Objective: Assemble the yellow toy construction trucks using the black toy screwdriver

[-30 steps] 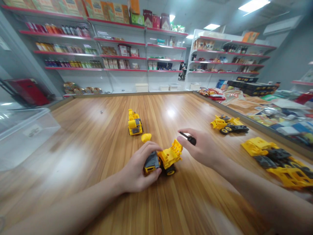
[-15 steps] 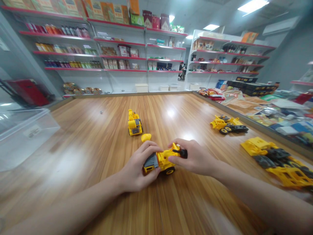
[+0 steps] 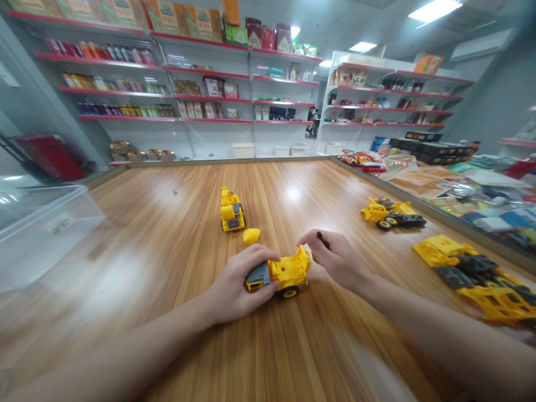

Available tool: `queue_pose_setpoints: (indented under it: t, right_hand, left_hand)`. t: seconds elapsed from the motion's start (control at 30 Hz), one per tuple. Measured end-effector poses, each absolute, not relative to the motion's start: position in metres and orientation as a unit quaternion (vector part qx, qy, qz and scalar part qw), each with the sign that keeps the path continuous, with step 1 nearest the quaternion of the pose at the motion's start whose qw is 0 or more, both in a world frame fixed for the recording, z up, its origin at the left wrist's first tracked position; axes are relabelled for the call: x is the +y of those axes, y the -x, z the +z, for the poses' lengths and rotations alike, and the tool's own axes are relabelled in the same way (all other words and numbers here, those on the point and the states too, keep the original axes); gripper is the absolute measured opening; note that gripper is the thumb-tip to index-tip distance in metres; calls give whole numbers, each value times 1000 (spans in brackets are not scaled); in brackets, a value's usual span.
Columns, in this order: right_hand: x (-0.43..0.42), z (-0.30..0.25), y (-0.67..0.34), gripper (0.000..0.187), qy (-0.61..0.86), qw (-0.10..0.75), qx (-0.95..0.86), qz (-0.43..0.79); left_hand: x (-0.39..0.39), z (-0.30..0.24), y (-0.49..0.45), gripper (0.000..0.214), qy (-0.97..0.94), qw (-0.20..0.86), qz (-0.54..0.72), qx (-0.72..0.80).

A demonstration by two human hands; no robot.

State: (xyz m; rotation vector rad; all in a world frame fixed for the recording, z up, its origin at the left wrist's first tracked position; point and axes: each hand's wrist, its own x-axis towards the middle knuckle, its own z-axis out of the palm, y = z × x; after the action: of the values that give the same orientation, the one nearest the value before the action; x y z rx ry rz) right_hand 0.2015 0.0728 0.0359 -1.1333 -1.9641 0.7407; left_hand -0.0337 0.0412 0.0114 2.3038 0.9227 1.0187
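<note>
My left hand (image 3: 240,285) is wrapped around the dark grey cab end of a yellow toy truck (image 3: 293,268) and keeps it on the table. The truck's open yellow rear bed points right, above a black wheel. Just off that end, my right hand (image 3: 335,257) is closed on a small black toy screwdriver (image 3: 322,240), mostly hidden by the fingers and apart from the truck. Behind my left hand lies a rounded yellow toy part (image 3: 251,235). Beyond it stands a yellow toy excavator (image 3: 231,209).
To the right on the wooden table (image 3: 167,240) lie a yellow-and-black toy vehicle (image 3: 393,214) and a pile of yellow and dark toy parts (image 3: 473,273). A clear plastic bin (image 3: 46,229) is at the left. Packaged goods (image 3: 444,178) lie past the right edge; stocked shelves stand behind.
My right hand has drawn the black screwdriver up and away from the truck's rear, uncovering the yellow bed. My left hand stays on the cab.
</note>
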Motion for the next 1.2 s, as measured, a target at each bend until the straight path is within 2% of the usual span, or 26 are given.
queue_pose_setpoints:
  t: [0.1,0.23,0.43,0.57,0.8,1.2]
  right_hand:
    - [81,30,-205,42,480,371,-756,244]
    - [86,18,-206,22,447,288,-807,257]
    - [89,8,-204,38,365,248,-842,309]
    - [89,9,-205,37,357,228,-851,311]
    - [88,14,-204,20,339,198,-879,271]
    - [87,25,-209,36,283,148,-920,227]
  left_hand:
    - [41,11,34,31,-834,225,376,335]
    - [41,11,34,31,-835,225,374,334]
    - [43,11,36,32,-841,240,369,314]
    - [42,11,37,33,-848,251,367,287]
    - [40,11,38,38,-868,279,345,223]
    - [37,15,38,43,-887,299,312,161]
